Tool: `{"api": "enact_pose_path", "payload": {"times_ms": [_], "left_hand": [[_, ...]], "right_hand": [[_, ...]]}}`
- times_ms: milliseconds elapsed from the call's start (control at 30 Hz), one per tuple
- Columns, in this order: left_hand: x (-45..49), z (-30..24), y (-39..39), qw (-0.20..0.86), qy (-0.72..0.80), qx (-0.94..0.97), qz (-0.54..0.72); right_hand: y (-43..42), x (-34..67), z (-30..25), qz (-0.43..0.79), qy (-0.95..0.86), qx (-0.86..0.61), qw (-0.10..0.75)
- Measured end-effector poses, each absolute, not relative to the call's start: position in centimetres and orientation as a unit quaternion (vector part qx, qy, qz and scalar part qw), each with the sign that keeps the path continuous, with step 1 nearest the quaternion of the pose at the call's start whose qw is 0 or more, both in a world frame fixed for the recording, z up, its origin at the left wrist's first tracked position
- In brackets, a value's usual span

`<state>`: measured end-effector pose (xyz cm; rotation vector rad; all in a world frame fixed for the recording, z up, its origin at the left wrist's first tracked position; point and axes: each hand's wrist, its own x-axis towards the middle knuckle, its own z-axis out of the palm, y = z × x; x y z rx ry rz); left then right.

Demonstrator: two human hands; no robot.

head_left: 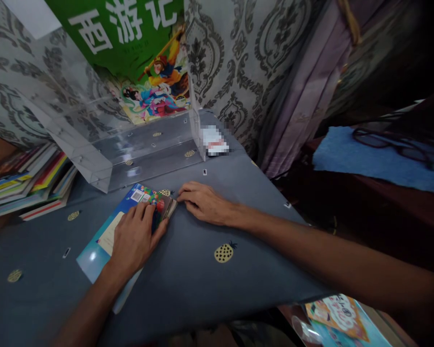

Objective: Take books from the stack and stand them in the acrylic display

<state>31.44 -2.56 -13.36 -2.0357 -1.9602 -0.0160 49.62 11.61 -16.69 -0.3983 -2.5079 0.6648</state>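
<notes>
A thin stack of picture books [104, 238] with a blue back cover lies flat on the dark blue cloth with pineapple prints [202, 284]. My left hand [135, 238] rests palm down on the stack, fingers spread over the cover. My right hand [202, 202] lies flat on the cloth at the stack's right corner, its fingertips touching the book edges. Behind them stands a clear acrylic book holder [130, 149] with a green storybook [137, 53] leaning upright inside it.
A pile of colourful books [29, 180] lies at the left by the patterned wall. A small white card [214, 141] sits by the holder's right end. The table edge runs along the right; curtains and a blue cloth [369, 159] lie beyond. Another book [342, 320] lies below.
</notes>
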Motion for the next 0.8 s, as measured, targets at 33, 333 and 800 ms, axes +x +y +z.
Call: {"api": "enact_pose_path", "payload": {"times_ms": [33, 333, 800], "left_hand": [[31.45, -13.38, -2.57, 0.16, -0.684, -0.711, -0.005], [31.53, -13.33, -2.56, 0.164, -0.685, -0.709, 0.001], [31.59, -13.24, -2.57, 0.15, -0.689, -0.709, 0.0]], "right_hand": [[11.62, 49.63, -16.71, 0.243, -0.925, -0.147, 0.253], [11.55, 49.83, -16.71, 0.231, -0.92, -0.141, 0.283], [11.62, 49.76, -16.88, 0.228, -0.924, -0.136, 0.274]]}}
